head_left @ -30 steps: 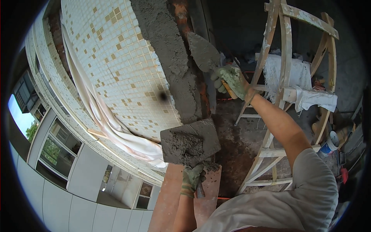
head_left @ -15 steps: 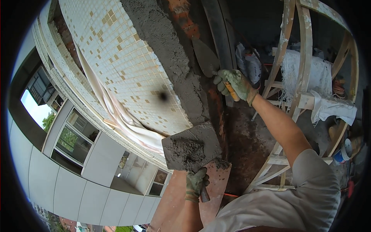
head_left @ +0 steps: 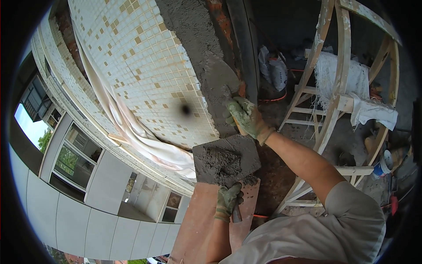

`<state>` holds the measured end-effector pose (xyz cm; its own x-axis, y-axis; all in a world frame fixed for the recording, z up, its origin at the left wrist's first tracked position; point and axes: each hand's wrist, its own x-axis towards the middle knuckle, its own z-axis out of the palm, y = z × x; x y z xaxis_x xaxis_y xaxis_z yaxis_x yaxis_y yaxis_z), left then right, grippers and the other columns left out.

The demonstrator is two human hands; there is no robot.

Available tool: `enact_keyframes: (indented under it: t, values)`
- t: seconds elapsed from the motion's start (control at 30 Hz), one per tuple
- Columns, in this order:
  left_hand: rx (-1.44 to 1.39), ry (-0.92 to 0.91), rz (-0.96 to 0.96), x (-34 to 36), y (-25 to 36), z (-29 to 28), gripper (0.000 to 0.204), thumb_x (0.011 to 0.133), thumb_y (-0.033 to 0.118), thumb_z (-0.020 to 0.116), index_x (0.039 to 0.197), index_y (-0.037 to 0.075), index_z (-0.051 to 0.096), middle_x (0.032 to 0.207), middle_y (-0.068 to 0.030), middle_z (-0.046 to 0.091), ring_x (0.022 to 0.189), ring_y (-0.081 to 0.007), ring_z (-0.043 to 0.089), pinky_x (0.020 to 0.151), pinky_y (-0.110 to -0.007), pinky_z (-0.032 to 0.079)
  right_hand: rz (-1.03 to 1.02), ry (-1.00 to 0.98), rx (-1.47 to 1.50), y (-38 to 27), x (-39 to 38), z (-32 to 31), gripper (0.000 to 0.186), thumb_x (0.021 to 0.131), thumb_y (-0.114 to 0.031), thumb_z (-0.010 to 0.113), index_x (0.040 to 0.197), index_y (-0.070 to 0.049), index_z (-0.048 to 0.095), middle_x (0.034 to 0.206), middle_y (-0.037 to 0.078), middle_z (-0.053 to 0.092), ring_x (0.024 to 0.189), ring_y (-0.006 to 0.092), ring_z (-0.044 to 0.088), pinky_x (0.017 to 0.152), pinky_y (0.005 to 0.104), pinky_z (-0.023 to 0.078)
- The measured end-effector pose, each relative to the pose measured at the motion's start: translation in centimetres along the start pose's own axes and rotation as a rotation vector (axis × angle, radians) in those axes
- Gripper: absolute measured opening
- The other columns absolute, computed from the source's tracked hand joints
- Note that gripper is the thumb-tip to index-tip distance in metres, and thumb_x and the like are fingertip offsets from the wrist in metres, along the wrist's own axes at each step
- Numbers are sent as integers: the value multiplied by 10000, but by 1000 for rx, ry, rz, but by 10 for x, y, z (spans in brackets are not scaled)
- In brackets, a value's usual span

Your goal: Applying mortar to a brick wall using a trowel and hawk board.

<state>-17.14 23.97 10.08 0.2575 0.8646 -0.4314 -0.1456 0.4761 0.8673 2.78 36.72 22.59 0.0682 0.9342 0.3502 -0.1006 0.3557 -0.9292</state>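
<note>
My left hand (head_left: 228,200), in a green-grey glove, is closed round the handle of a plasterer's hawk (head_left: 250,152). A heap of wet grey mortar (head_left: 222,162) lies on the hawk's flat board. In my gloved right hand (head_left: 245,115) is a trowel (head_left: 222,75), gripped by its yellow handle. The trowel's blade lies against the mortar-coated strip (head_left: 193,33) along the wall edge; whether it presses flat I cannot tell. Beside that strip runs a wall of small white and tan mosaic tiles (head_left: 149,83), with a broken tile edge.
A wooden trestle ladder (head_left: 343,66) with white cloth (head_left: 373,110) stands to the right. Behind it sit white sacks (head_left: 277,72) and a bucket (head_left: 383,163). A reddish board (head_left: 198,220) lies below the hawk. Pale fabric (head_left: 132,136) drapes along the wall; windows (head_left: 74,160) are at left.
My right hand has moved left and down, bringing the trowel blade from the dark gap onto the mortar strip. The hawk has shifted slightly right and up, and the view has turned a little.
</note>
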Motion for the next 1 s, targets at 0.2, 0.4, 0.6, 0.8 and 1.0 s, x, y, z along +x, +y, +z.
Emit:
enact_keyframes:
  t: [0.2,0.4,0.6,0.8,1.0]
  values:
    - [-12,-19,-1,-7,-4,-30,169,797,100,678,929,2,641,742,-47,582,551,-162,557,425,-301,442,-263,175,-244,56,33,26,399,928,-306,643,1129,38,635,899,127,702,772,236,673,701,356,535]
    - [23,0,-5,-19,0,-48,126,810,109,673,897,30,628,741,-43,593,552,-159,571,436,-300,467,-405,321,-560,103,33,-12,422,911,-374,622,1041,23,686,912,237,693,889,388,671,740,426,539]
    - [-40,-21,5,-27,-4,-67,130,813,110,669,899,23,624,732,-38,580,549,-159,567,433,-299,467,-277,7,-913,-2,-22,-30,284,928,-311,617,975,-35,660,852,120,700,699,314,655,618,429,516]
    - [-41,-60,4,-14,-3,-55,175,795,118,691,912,2,632,706,-80,592,497,-193,561,414,-322,453,138,7,-191,-78,-1,2,381,963,-410,575,1128,-70,621,857,77,672,636,141,630,546,281,490]
    - [-24,-132,10,-8,-4,-47,153,806,117,680,902,9,630,655,-83,587,458,-198,551,412,-323,462,245,17,-440,-63,4,18,368,963,-407,578,1083,-63,630,806,59,665,611,134,617,526,301,485]
